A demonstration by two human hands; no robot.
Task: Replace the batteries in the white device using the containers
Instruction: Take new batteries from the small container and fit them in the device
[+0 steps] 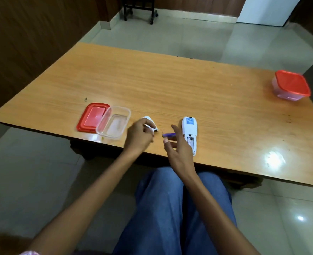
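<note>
Head view: two containers (pixel 128 115) (pixel 291 84), one white device (pixel 189 126); left hand (pixel 139 135) grips cover (pixel 149 122), right hand (pixel 177 150) pinches battery (pixel 169 134).

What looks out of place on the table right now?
Nothing spilled or broken. The white device lies face down, battery bay open; its cover lies apart by the left hand. The clear container overlaps its red lid.

Head view, looking down over table (pixel 188 85)
</note>
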